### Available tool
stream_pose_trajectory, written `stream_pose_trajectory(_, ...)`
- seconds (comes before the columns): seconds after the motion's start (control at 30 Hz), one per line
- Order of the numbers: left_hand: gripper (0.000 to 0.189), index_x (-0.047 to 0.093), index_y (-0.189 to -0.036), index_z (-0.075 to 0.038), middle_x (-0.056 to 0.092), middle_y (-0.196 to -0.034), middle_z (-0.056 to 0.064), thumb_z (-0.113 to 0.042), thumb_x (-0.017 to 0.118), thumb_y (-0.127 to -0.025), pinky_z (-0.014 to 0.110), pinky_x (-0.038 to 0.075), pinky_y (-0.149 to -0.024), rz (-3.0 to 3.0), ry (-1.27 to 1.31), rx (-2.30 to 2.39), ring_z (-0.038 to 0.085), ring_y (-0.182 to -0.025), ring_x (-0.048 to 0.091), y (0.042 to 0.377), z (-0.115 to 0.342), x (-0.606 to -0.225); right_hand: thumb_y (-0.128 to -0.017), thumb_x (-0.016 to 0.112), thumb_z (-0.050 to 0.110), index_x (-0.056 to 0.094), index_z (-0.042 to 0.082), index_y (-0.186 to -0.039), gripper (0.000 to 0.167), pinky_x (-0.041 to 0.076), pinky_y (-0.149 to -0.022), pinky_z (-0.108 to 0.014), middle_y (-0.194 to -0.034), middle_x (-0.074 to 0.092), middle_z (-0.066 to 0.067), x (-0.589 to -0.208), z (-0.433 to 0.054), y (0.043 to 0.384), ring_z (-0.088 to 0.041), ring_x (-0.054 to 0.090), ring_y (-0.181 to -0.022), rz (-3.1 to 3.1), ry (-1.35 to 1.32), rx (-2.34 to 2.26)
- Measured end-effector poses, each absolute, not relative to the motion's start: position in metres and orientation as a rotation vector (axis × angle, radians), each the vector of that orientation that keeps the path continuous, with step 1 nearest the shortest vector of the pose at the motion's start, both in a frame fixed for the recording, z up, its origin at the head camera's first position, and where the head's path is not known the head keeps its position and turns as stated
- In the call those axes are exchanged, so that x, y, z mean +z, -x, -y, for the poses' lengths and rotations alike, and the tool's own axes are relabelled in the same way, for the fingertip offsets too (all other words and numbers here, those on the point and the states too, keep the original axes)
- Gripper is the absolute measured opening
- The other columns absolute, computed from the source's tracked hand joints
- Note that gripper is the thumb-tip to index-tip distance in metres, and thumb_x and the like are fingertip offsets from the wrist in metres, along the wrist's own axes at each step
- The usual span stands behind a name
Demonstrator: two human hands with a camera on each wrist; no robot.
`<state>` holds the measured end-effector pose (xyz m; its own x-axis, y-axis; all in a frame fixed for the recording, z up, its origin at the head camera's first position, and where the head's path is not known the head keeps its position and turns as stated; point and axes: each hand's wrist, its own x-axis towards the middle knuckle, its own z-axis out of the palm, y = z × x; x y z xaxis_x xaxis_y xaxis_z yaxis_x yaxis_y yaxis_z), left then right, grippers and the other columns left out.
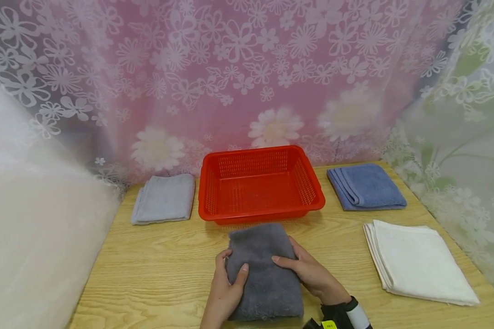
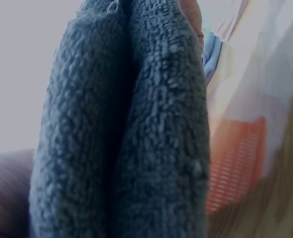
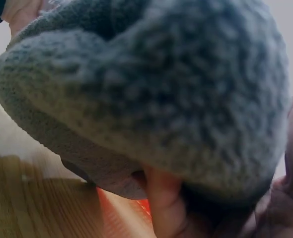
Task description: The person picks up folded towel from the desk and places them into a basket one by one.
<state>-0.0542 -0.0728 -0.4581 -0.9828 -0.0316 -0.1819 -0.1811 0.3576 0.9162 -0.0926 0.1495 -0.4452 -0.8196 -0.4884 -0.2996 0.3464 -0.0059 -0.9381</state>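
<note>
One folded gray towel (image 1: 267,274), head view, gripped at opposite sides by left hand (image 1: 226,290) and right hand (image 1: 314,274); red basket (image 1: 263,213) just beyond hands, white cloth (image 1: 421,262) to their right on tabletop (image 1: 160,274). Left wrist: towel's two thick layers. Right wrist: finger (image 3: 164,201) against towel.

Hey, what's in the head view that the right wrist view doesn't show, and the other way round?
Only the head view: the pale towel, blue towel and white towel, plus the curtain flowers.

Only the right wrist view: the dark crease between folds of the gray towel, seen close up.

Both: that gray towel, the left hand, the right hand, the table and the basket, just a sliver from the wrist.
</note>
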Motion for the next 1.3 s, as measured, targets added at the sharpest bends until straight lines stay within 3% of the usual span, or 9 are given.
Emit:
stream_pose_trajectory(0.2, 0.073, 0.028, -0.15, -0.012, 0.06, -0.134, 0.026, -0.051, 0.062, -0.098, 0.054, 0.051, -0.091, -2.349, 0.184, 1.662, 0.037, -0.116, 0.064, 0.055, 0.08, -0.458, -0.102, 0.06, 0.023, 0.01, 0.018, -0.162, 0.078, 0.044, -0.105, -0.034, -0.162, 0.025, -0.019, -0.441, -0.149, 0.092, -0.023, 0.045, -0.134, -1.652, 0.173, -1.913)
stream_pose_trajectory(0.5, 0.077, 0.027, -0.153, -0.013, 0.069, -0.117, 0.023, -0.041, 0.069, -0.095, 0.036, 0.057, -0.072, -2.182, 0.196, 1.873, 0.024, -0.093, 0.072, 0.055, 0.085, -0.455, -0.103, 0.057, 0.02, 0.006, 0.021, -0.163, 0.078, 0.044, -0.107, -0.033, -0.165, 0.02, -0.017, -0.436, -0.15, 0.091, -0.02, 0.044, -0.136, -1.597, 0.205, -1.941)
stream_pose_trajectory(0.7, 0.072, 0.038, -0.149, -0.018, 0.066, -0.123, 0.023, -0.032, 0.077, -0.09, 0.035, 0.057, -0.075, -2.172, 0.222, 2.007, 0.023, -0.099, 0.069, 0.055, 0.083, -0.449, -0.103, 0.055, 0.019, 0.009, 0.018, -0.161, 0.074, 0.044, -0.106, -0.036, -0.158, 0.027, -0.016, -0.434, -0.152, 0.093, -0.022, 0.046, -0.132, -1.59, 0.23, -1.962)
stream_pose_trajectory(0.9, 0.076, 0.036, -0.15, -0.02, 0.066, -0.124, 0.023, -0.029, 0.079, -0.088, 0.036, 0.057, -0.077, -2.122, 0.218, 2.035, 0.023, -0.101, 0.069, 0.053, 0.084, -0.446, -0.104, 0.054, 0.018, 0.008, 0.016, -0.161, 0.074, 0.044, -0.106, -0.037, -0.159, 0.024, -0.018, -0.432, -0.154, 0.093, -0.023, 0.045, -0.132, -1.587, 0.238, -1.96)
stream_pose_trajectory(1.13, 0.084, 0.033, -0.152, -0.025, 0.065, -0.127, 0.022, -0.036, 0.083, -0.085, 0.041, 0.06, -0.079, -2.065, 0.294, 2.001, 0.025, -0.101, 0.07, 0.056, 0.089, -0.442, -0.104, 0.054, 0.019, 0.007, 0.016, -0.161, 0.074, 0.045, -0.106, -0.038, -0.159, 0.023, -0.019, -0.429, -0.154, 0.094, -0.024, 0.046, -0.132, -1.58, 0.221, -1.959)
stream_pose_trajectory(1.3, 0.083, 0.035, -0.149, -0.024, 0.067, -0.121, 0.02, -0.029, 0.085, -0.083, 0.038, 0.06, -0.078, -2.042, 0.356, 2.115, 0.022, -0.097, 0.07, 0.057, 0.089, -0.44, -0.104, 0.055, 0.02, 0.007, 0.016, -0.161, 0.075, 0.045, -0.107, -0.037, -0.159, 0.024, -0.018, -0.427, -0.155, 0.094, -0.024, 0.046, -0.132, -1.594, 0.211, -1.954)
